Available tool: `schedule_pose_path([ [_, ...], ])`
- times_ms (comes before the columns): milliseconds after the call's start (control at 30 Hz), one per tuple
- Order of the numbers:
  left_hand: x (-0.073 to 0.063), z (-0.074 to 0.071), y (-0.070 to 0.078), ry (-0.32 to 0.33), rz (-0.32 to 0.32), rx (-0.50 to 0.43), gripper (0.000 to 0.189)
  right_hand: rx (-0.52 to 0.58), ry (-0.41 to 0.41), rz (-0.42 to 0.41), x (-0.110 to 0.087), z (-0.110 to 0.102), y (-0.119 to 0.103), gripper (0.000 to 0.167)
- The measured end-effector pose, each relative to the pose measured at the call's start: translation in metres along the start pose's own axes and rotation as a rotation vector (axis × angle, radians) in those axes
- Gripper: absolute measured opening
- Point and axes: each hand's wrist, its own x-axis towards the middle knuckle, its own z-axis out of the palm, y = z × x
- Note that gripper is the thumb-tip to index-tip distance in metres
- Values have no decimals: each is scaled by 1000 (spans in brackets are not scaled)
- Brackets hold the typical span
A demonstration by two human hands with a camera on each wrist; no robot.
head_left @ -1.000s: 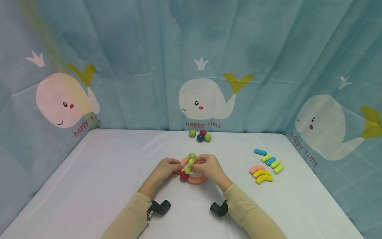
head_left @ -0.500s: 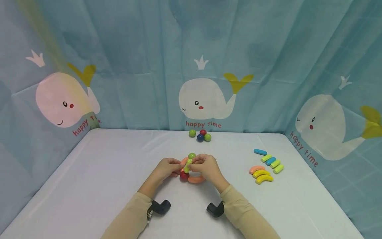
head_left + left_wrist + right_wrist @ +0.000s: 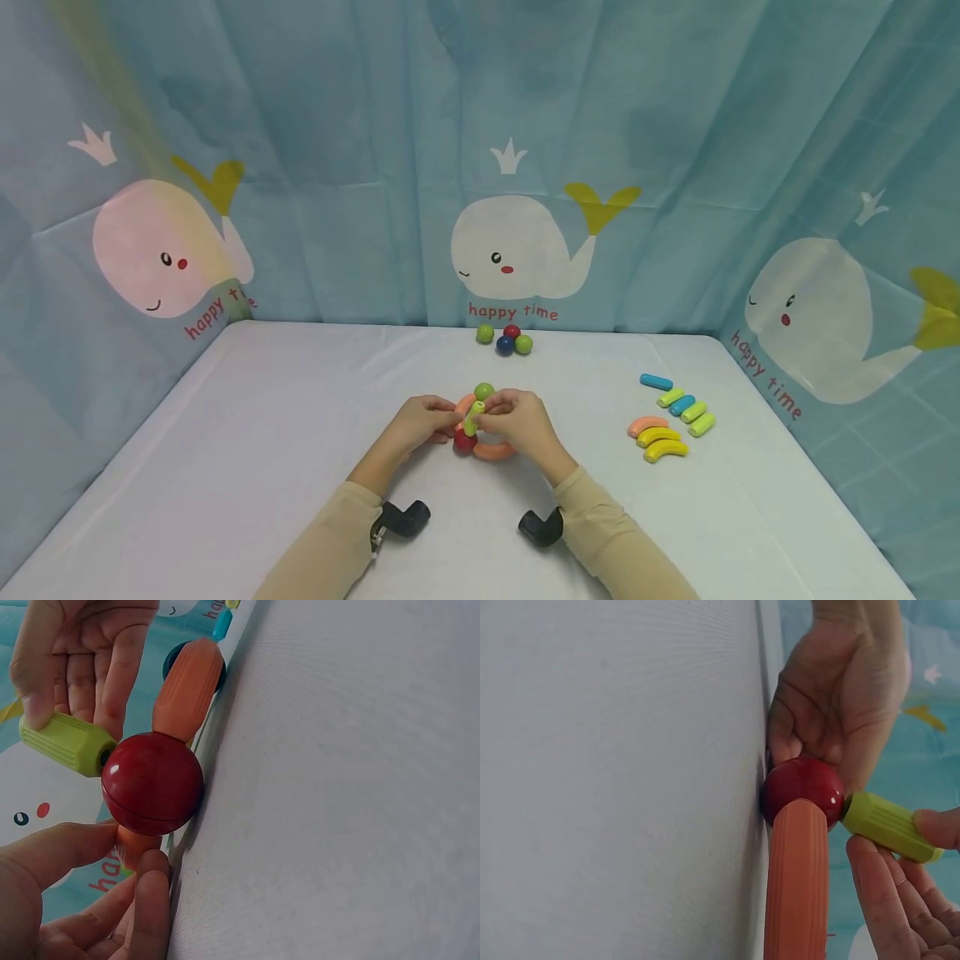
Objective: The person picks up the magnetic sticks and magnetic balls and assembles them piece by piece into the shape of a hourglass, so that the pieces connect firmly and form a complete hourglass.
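Note:
Near the middle of the table, a red ball (image 3: 152, 784) joins curved orange rods (image 3: 187, 686) in a low frame, with a green ball (image 3: 484, 391) at its far side. My left hand (image 3: 422, 420) pinches one orange rod just beside the red ball, as the left wrist view shows. Between the thumb and fingers of my right hand (image 3: 525, 423) is a short ribbed yellow-green rod (image 3: 891, 827). It leans up from the red ball, its lower end right at the ball's surface. Part of the frame is hidden behind the right hand.
Green balls (image 3: 523, 344), a red ball (image 3: 512, 332) and a dark blue ball (image 3: 505, 345) sit at the table's far edge. On the right lie blue rods (image 3: 656, 382), short yellow-green rods (image 3: 702, 425), yellow curved rods (image 3: 666, 451) and an orange curved rod (image 3: 647, 426).
My right hand has shifted slightly left, bringing its forearm along, and the yellow-green rod's top has moved a little. My left hand stays at the orange rod.

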Motion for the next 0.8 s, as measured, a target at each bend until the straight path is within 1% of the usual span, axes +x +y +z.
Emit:
schedule_pose_path([
  [133, 0, 1, 0, 3, -5, 5, 30, -7, 1, -3, 0, 0, 1, 22],
  [433, -2, -1, 2, 1, 3, 0, 30, 43, -9, 1, 0, -1, 4, 24],
  [633, -2, -1, 2, 2, 1, -1, 31, 44, -15, 21, 0, -1, 3, 26],
  [700, -1, 0, 2, 4, 1, -5, 30, 42, -27, 34, -1, -5, 2, 27],
  [800, 0, 0, 1, -1, 1, -13, 29, 57, -32, 47, 0, -16, -1, 27],
])
